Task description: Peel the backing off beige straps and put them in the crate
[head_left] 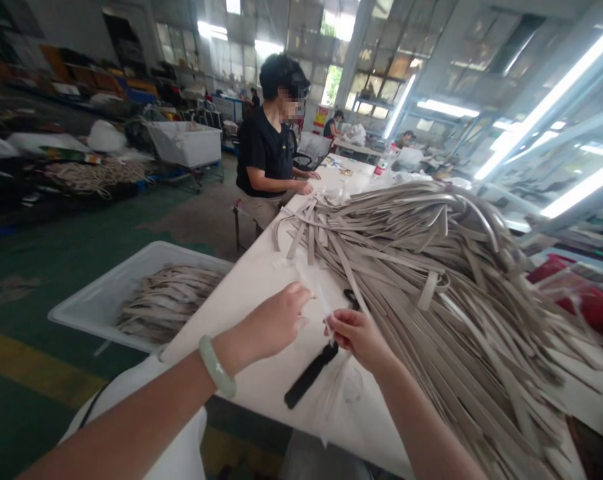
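Note:
My right hand (pixel 352 335) pinches a thin, translucent white strip (pixel 324 297) above the white table (pixel 251 293). Just left of it, my left hand (pixel 281 313) hovers with its fingers apart and curved, a green bangle (pixel 216 367) on the wrist. Below my right hand lies a black-handled tool (pixel 311 375); its upper part is partly hidden. Clear, thin plastic strands (pixel 331 400) spread over the table near the front edge. A large heap of long grey-beige strips (pixel 421 280) covers the right side of the table.
A white bin (pixel 101 287) of grey strips stands left of the table. A person in black (pixel 269 147) sits at the far left table edge, hands on the tabletop. Farther back are a white cart (pixel 186 143) and a red-labelled bottle (pixel 380 167). Red material (pixel 576 293) lies at right.

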The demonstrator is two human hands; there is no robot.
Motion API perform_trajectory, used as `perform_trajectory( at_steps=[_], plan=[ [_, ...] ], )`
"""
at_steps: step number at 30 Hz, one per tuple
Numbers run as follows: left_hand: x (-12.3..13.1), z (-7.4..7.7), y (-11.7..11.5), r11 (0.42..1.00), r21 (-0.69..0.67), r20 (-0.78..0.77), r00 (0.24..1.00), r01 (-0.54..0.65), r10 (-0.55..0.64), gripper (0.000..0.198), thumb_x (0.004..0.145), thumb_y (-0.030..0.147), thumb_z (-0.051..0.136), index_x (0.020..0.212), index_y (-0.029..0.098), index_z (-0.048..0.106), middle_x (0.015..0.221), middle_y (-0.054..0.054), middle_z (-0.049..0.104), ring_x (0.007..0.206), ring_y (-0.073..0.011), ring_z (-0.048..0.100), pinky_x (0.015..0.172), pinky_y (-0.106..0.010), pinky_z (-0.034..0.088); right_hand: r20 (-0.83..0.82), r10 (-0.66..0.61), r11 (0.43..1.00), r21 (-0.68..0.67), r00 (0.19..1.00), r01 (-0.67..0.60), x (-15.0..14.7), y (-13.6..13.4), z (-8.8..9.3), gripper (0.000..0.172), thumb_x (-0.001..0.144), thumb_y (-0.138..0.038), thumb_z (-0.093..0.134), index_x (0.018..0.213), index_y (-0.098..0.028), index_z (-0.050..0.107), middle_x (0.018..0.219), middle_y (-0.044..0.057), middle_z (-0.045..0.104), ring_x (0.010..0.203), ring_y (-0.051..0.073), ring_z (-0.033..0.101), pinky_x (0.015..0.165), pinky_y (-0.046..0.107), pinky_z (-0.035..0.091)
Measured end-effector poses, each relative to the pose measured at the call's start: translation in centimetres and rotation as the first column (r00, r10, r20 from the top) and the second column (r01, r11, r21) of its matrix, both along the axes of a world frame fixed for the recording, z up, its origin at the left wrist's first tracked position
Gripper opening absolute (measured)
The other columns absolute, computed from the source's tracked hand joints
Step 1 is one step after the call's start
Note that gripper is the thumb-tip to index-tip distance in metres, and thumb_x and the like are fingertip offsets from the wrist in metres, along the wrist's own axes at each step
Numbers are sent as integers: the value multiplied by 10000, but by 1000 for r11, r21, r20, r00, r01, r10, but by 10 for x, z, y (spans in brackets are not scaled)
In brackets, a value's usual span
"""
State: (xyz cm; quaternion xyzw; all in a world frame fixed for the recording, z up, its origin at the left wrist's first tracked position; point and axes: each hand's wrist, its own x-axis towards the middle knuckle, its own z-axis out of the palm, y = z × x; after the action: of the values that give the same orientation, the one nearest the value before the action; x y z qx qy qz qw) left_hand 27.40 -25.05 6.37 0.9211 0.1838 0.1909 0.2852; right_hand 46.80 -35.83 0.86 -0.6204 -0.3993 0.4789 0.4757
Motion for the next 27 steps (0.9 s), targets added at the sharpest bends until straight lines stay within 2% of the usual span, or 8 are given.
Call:
perform_trajectory(
  at_steps=[3, 10, 15, 19, 22, 24, 26, 27],
  plan=[
    [17, -13, -13, 981, 69, 101, 977, 179, -185, 412, 802, -5, 513, 1176, 155, 584, 1361, -133, 529, 1277, -228, 473, 1086, -403, 389, -349, 74, 997, -11, 934, -83, -4, 1, 9, 372, 685, -454, 789, 730, -131, 610, 647, 8, 608, 412, 14, 309, 386, 171, 169],
    [17, -29, -3, 965, 64, 88, 962, 255, -260, 252, 819, 9, 566, 969, 166, 692, 1106, -80, 671, 1060, -203, 575, 965, -339, 449, -544, 116, 982, -64, 831, -178, -5, 6, -9, 323, 673, -325, 807, 843, -121, 623, 537, 13, 626, 368, 26, 416, 350, 121, 212],
    [19, -31, -7, 943, 73, 73, 941, 325, -330, 190, 870, 76, 560, 885, 179, 719, 1022, -80, 667, 964, -186, 574, 864, -298, 452, -641, 80, 976, -107, 763, -191, -13, 9, -28, 283, 647, -256, 748, 838, -150, 567, 525, -29, 581, 362, 12, 363, 343, 106, 174],
    [20, -33, -6, 937, -66, 72, 939, 342, -337, 165, 852, 69, 576, 787, 177, 682, 958, -53, 656, 949, -178, 567, 867, -286, 443, -665, 77, 966, -135, 743, -221, -18, 8, -27, 289, 635, -206, 677, 892, -163, 552, 552, -38, 568, 371, 27, 390, 361, 121, 210],
    [16, -31, -2, 941, -226, 88, 967, 252, -238, 105, 874, 116, 567, 828, 167, 646, 939, -45, 650, 941, -173, 573, 879, -290, 441, -369, 109, 972, -156, 923, -177, -8, -7, -12, 323, 714, -286, 644, 1009, -193, 551, 715, -10, 612, 454, 82, 521, 401, 173, 315],
    [13, -28, 2, 934, -343, 71, 994, 98, -78, 69, 885, 209, 589, 856, 164, 633, 897, -35, 649, 871, -166, 580, 826, -286, 450, 209, 44, 981, -195, 977, -2, 8, -28, -1, 282, 787, -347, 619, 1021, -198, 563, 879, 49, 636, 588, 139, 605, 477, 232, 384],
    [10, -26, 5, 875, -483, 67, 996, -21, 60, 120, 870, 280, 619, 867, 160, 631, 856, -24, 651, 813, -159, 583, 772, -275, 454, 766, -51, 939, -183, 641, 292, 30, -55, 4, 204, 828, -365, 613, 879, -172, 574, 950, 122, 635, 723, 204, 633, 559, 283, 395],
    [10, -25, 7, 827, -561, 85, 991, -42, 107, 143, 857, 297, 632, 878, 156, 636, 848, -24, 656, 804, -158, 587, 757, -270, 456, 882, 1, 891, -215, 472, 399, 40, -68, 4, 212, 843, -376, 609, 832, -169, 563, 940, 145, 639, 760, 238, 638, 576, 303, 383]
  ],
)
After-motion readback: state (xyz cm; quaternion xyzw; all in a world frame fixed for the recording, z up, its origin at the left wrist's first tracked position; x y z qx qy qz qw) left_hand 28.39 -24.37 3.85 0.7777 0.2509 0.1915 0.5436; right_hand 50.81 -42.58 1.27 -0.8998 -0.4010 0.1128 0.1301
